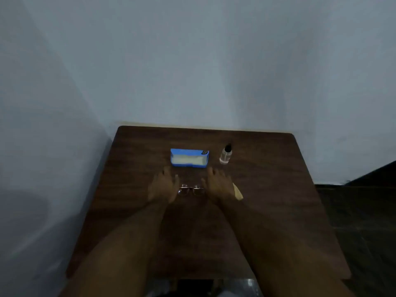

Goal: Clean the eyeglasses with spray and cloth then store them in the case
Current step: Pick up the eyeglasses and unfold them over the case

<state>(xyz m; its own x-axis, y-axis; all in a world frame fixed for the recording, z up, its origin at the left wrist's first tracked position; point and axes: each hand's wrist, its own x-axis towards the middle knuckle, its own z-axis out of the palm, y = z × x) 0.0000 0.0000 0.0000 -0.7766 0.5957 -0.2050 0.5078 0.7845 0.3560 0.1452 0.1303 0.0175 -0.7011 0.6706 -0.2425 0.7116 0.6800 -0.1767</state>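
Observation:
The eyeglasses [191, 190], thin-rimmed, lie on the dark wooden table [267, 200] between my two hands. My left hand [163, 186] rests flat just left of them, fingers spread, holding nothing. My right hand [219, 185] lies flat just right of them, also empty. A pale yellow cloth [239, 192] pokes out from under my right hand's outer edge. Behind the hands stands the blue case [189, 157], open, with a pale lining. The small clear spray bottle [226, 154] with a black cap stands upright to the right of the case.
The table sits against a pale wall at the back and on the left. A dark floor shows past its right edge. The scene is dim.

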